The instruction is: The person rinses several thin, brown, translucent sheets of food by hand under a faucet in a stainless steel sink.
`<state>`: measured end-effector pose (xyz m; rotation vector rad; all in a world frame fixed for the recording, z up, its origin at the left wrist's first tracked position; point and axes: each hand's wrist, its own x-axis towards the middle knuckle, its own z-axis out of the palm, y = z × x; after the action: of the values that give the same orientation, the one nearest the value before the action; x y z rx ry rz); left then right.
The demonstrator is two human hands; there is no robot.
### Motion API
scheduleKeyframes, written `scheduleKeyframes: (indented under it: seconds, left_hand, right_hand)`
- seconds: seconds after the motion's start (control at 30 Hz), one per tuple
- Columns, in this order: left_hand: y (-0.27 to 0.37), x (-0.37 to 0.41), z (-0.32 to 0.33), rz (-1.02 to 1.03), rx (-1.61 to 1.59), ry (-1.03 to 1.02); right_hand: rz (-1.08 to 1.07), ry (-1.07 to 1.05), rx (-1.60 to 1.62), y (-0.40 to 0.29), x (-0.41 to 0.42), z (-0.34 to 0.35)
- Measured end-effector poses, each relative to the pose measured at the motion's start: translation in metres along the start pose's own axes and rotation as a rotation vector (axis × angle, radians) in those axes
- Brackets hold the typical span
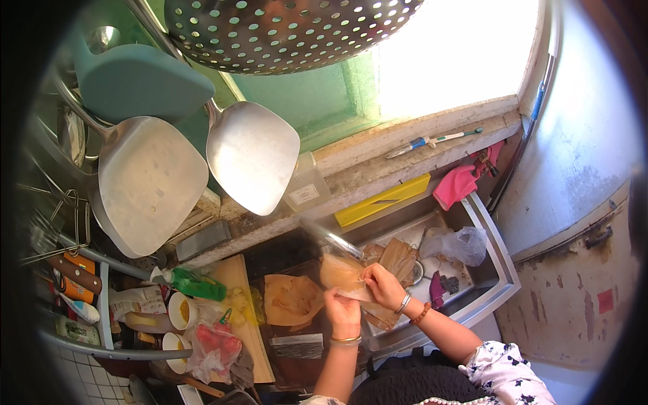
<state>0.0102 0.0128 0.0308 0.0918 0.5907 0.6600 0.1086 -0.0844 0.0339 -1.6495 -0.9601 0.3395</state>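
Over the left edge of a stainless steel sink (498, 253), my left hand (343, 313) and my right hand (387, 287) hold a thin, pale tan food sheet (340, 272) between their fingers. My left hand grips its lower edge and my right hand pinches its right side. The exact kind of food cannot be told. A similar tan sheet (292, 299) lies flat on the dark counter to the left. Browner flat pieces (400, 257) rest in the sink, beside the drain strainer (417, 273). A metal faucet spout (340, 244) reaches in just above the held sheet.
A clear plastic bag (463, 245), a purple scrap (436, 289) and a dark scouring pad (449, 284) sit in the sink. Pink gloves (454, 186) hang behind. Left are a cutting board (253, 329) and a green bottle (198, 283). Metal spatulas (152, 187) and a perforated ladle (283, 35) hang overhead.
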Motion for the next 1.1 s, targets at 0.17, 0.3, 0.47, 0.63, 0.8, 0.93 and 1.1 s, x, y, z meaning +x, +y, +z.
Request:
scheduleKeyframes:
  seconds: [0.17, 0.3, 0.47, 0.63, 0.8, 0.93, 1.1]
  left_hand:
    - [0.003, 0.004, -0.004, -0.015, 0.023, -0.019]
    - [0.005, 0.009, -0.009, -0.017, 0.051, 0.007]
    - [0.008, 0.010, -0.015, -0.016, 0.019, 0.032]
    - [0.020, 0.009, -0.013, 0.042, -0.002, 0.033]
    - [0.028, 0.008, -0.004, 0.077, -0.003, 0.041]
    - [0.032, 0.011, -0.011, 0.062, -0.015, 0.051]
    - [0.038, 0.014, -0.018, 0.034, -0.021, 0.018]
  right_hand:
    - [0.180, -0.078, 0.100, -0.008, 0.000, -0.005]
    - [0.132, -0.146, -0.006, -0.002, -0.003, -0.011]
    - [0.038, -0.210, -0.207, 0.022, -0.018, -0.028]
    - [0.052, -0.222, -0.447, 0.073, -0.051, -0.066]
    - [0.302, -0.137, -0.593, 0.123, -0.068, -0.082]
    - [0.128, -0.045, -0.656, 0.130, -0.055, -0.064]
    - [0.043, -0.030, -0.774, 0.100, -0.029, -0.045]
